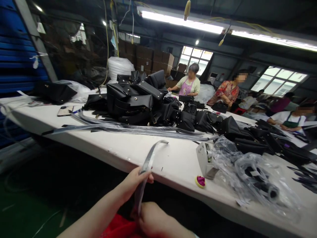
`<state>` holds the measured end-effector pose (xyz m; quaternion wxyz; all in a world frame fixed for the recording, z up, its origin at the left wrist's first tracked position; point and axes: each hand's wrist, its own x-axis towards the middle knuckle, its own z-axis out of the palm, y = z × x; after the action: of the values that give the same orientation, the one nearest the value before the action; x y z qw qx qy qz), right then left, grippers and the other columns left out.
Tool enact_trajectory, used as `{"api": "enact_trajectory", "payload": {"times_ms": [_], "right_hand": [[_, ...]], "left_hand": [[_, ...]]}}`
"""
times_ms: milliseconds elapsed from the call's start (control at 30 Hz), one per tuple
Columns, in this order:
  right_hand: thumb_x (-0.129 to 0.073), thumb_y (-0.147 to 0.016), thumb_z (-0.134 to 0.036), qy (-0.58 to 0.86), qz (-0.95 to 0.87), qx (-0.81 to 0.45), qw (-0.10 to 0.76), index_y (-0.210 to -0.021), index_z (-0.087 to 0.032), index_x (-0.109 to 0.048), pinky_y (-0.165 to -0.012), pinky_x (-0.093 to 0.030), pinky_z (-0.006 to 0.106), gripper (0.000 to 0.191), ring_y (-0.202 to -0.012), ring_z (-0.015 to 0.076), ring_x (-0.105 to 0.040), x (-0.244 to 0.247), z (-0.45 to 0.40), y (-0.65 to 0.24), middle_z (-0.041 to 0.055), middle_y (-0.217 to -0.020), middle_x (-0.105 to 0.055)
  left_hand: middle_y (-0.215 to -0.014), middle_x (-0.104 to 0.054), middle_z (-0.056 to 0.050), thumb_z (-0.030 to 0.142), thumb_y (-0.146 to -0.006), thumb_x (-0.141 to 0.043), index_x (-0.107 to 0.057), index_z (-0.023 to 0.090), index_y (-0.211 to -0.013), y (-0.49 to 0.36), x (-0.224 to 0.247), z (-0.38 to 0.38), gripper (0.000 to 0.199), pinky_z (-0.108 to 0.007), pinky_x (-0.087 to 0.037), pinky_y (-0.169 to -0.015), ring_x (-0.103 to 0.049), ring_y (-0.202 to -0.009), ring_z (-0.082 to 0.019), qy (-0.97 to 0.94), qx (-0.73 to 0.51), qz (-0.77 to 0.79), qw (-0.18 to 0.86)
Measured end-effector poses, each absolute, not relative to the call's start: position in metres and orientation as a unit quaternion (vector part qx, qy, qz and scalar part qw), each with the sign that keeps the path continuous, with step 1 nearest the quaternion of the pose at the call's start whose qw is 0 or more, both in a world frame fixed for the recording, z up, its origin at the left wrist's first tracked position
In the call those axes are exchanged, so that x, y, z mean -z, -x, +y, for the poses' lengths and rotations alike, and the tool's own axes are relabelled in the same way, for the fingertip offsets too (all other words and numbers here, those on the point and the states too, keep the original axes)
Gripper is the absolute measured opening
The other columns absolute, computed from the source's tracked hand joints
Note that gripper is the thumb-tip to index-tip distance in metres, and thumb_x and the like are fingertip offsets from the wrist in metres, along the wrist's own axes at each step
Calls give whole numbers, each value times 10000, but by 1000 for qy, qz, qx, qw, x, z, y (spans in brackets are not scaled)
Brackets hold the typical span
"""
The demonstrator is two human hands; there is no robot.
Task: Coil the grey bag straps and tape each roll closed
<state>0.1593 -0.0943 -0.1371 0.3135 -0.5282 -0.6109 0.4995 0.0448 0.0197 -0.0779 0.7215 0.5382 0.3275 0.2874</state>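
A strap in clear plastic wrap (150, 158) runs from my lap up over the front edge of the white table, its far end curving to the right. My left hand (138, 178) is closed around its middle, thumb on top. Lower down, close to my body, my right hand (151, 216) is closed at the strap's near end; its fingertips are mostly hidden. Beyond my hands, several similar wrapped straps (138, 129) lie in a long bundle along the table. Behind them is a heap of black bags (138, 100).
On the white table (104, 145) are a phone (65, 111), a pale dispenser-like box (206, 160), a small yellow tub with magenta stuff (200, 181) and crumpled clear plastic bags (257, 181). Co-workers (190, 84) sit or stand across the table. Cords hang from above.
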Motion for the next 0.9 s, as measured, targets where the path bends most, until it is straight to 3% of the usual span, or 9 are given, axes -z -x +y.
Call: {"api": "enact_trajectory", "payload": {"times_ms": [100, 167, 233, 333, 433, 533, 600, 700, 900], "right_hand": [[-779, -599, -349, 486, -606, -554, 302, -927, -214, -678, -743, -461, 290, 369, -798, 211, -623, 134, -95, -169, 14, -833, -680], [-775, -619, -418, 432, -545, -608, 384, -1069, -184, -638, -835, -459, 323, 525, -902, 226, -620, 121, -83, -182, 43, -936, -677], [-684, -735, -482, 387, -447, -643, 487, -1139, -158, -589, -880, -452, 340, 527, -956, 218, -615, 106, -67, -191, 72, -998, -667], [-599, -825, -519, 392, -308, -635, 590, -1142, -151, -548, -699, -492, 275, 489, -740, 154, -636, 92, -47, -196, 62, -901, -673], [-580, -847, -538, 424, -290, -598, 615, -1039, -147, -564, -450, -386, 194, 435, -383, 59, -426, 90, -39, -198, -46, -581, -566], [-459, -906, -570, 439, -387, -608, 536, -955, -134, -587, -351, -264, 168, 456, -299, 41, -307, 92, -47, -199, -69, -456, -487], [-385, -923, -598, 444, -456, -630, 446, -946, -124, -604, -327, -228, 161, 523, -293, 45, -327, 91, -55, -200, -55, -444, -499], [-378, -905, -636, 434, -522, -657, 327, -937, -115, -617, -323, -256, 155, 574, -298, 47, -355, 90, -65, -199, -51, -448, -505], [-376, -891, -661, 438, -572, -648, 245, -952, -110, -625, -329, -269, 152, 608, -315, 46, -362, 95, -70, -191, -42, -462, -509]], "left_hand": [[-467, -447, 72, 562, -809, -561, -565, 159, -830, -51, 77, 19, 404, -211, -343, -470, -410, -436, -94, -459, -403, 379, 695], [-461, -430, 78, 578, -822, -534, -526, 178, -787, -47, 80, 9, 401, -204, -279, -431, -353, -404, -82, -498, -383, 368, 685], [-491, -470, 62, 575, -847, -492, -522, 183, -791, -41, 86, -8, 398, -211, -296, -438, -385, -414, -89, -578, -295, 331, 685], [-596, -562, 21, 470, -895, -438, -569, 185, -782, -29, 100, -36, 334, -235, -371, -512, -493, -511, -122, -703, -132, 275, 642], [-815, -676, -20, 322, -805, -553, -656, 207, -828, -15, 117, -45, 157, -296, -442, -705, -602, -740, -192, -800, -68, 280, 526], [-997, -686, -82, 387, -798, -537, -646, 193, -1035, -2, 125, -27, 325, -336, -457, -821, -622, -907, -232, -744, -140, 369, 540], [-872, -674, -91, 552, -852, -391, -610, 142, -1062, 7, 120, -6, 510, -306, -482, -696, -630, -762, -197, -629, -220, 419, 616], [-614, -562, 0, 733, -815, -273, -573, 119, -1061, 17, 101, 19, 726, -228, -364, -456, -491, -477, -119, -537, -303, 407, 674], [-411, -365, 76, 652, -822, -459, -522, 176, -641, 18, 73, 24, 513, -217, -218, -401, -297, -369, -72, -632, -349, 416, 553]]}}
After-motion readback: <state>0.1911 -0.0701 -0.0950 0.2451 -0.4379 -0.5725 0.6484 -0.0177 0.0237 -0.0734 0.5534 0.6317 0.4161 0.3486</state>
